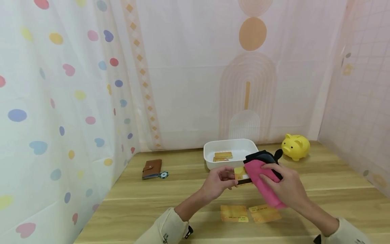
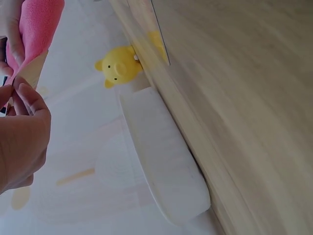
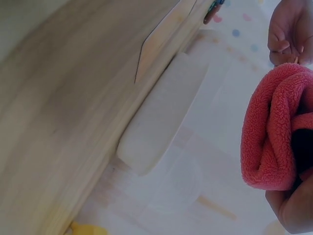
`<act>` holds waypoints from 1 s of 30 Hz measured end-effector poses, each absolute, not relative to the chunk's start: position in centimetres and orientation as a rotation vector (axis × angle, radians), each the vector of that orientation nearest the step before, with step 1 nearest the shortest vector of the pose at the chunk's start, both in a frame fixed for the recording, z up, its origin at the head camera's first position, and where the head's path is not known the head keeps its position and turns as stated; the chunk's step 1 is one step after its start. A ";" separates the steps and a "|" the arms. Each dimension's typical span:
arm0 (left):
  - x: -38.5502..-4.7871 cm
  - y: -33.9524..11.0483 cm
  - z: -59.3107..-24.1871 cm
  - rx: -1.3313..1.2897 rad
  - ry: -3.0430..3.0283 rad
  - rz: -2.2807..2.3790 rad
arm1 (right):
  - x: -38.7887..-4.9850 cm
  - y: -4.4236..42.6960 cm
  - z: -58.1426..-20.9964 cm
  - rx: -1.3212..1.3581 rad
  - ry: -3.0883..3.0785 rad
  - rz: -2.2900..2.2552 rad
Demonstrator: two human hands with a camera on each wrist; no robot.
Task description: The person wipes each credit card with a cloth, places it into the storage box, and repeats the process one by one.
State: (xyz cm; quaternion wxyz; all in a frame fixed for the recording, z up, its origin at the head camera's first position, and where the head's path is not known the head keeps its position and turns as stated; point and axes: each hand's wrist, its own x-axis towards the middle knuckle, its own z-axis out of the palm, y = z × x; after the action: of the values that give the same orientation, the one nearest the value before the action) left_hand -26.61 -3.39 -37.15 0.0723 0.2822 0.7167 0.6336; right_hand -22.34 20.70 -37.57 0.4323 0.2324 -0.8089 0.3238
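My left hand point(image 1: 215, 182) pinches a yellow bank card point(image 1: 240, 172) by its left end, with the dark stripe along its lower edge. The card's right end passes behind or into a pink fuzzy cloth point(image 1: 259, 178); I cannot tell which. My right hand point(image 1: 287, 185) grips this cloth, which has a black side and a small black loop at the top. In the right wrist view the cloth point(image 3: 268, 142) looks thick and folded, partly covering the hand that holds it. In the left wrist view, the left hand point(image 2: 24, 142) meets the cloth's lower edge.
Two yellow cards point(image 1: 234, 213) lie flat below the hands. Behind stands a white bin point(image 1: 210, 164) with yellow cards point(image 1: 223, 155) inside. A yellow piggy bank point(image 1: 295, 146) is at the back right; a brown wallet point(image 1: 152, 168) and poker chip point(image 1: 164, 175) lie left.
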 end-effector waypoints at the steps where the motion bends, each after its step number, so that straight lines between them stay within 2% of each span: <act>1: -26.6 -3.5 -37.2 0.849 2.152 1.908 | -22.4 20.8 -37.6 0.573 -2.019 0.808; 30: -27.4 -5.2 -37.5 0.898 1.994 1.978 | -23.1 22.7 -37.6 0.508 -2.002 0.807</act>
State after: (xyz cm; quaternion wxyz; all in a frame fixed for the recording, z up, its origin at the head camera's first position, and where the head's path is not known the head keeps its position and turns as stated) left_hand -27.37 -5.17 -37.55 0.0965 0.3031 0.6731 0.6677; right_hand -23.06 22.73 -37.64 0.4457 0.2050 -0.8082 0.3258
